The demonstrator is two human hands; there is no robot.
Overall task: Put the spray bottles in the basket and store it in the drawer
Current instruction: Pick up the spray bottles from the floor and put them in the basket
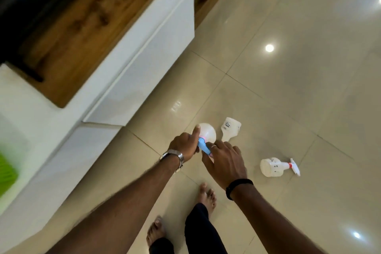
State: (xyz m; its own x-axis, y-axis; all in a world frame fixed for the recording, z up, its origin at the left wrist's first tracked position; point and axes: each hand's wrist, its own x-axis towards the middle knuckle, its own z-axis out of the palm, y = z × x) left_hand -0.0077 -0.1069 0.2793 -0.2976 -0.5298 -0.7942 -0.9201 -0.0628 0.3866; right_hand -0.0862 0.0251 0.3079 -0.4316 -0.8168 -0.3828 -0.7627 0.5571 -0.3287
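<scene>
My left hand [184, 144] is closed around the blue spray head of a round white spray bottle [207, 133], held just above the tiled floor. My right hand [224, 161] hovers beside it, its spread fingers touching the blue head and gripping nothing. A second white bottle [229, 129] lies on the floor just beyond. A third white spray bottle [272, 167], with a red-and-white trigger, lies on its side to the right. A blurred green basket [7, 171] shows at the far left edge, on the white cabinet.
A low white cabinet [144, 57] with drawer fronts runs along the left, topped by a wooden shelf [82, 27]. My bare feet [207, 196] stand on the glossy beige tiles below my arms. Ceiling lights reflect in the floor on the right.
</scene>
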